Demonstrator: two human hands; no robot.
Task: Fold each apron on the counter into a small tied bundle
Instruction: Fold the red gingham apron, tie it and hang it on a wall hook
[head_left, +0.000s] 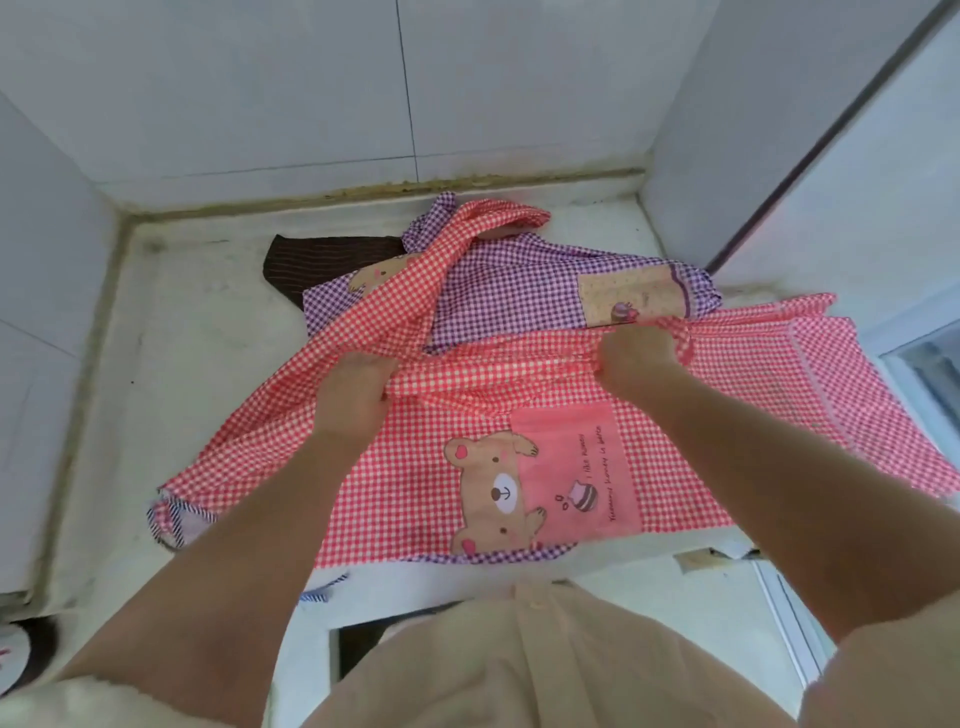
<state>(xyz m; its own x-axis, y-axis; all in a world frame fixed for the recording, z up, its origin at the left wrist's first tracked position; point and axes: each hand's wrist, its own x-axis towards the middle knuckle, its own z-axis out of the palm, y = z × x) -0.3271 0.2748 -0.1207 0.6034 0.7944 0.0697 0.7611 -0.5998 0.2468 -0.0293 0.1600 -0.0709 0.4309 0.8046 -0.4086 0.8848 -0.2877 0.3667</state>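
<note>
At upper left of centre a brown striped cloth (322, 260) is seen lying on the desk (171, 332). The left hand (358, 387) has its grip clamped on a gathered fold of the red gingham apron (415, 467), spread mid-frame. The right hand (636, 358) is clamped on the same fold. The purple gingham apron (509, 291) is left crumpled behind. No bundle is yet tied.

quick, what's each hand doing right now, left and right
Left hand: grips a gathered fold of the red checked apron.
Right hand: grips the same fold further along.
</note>
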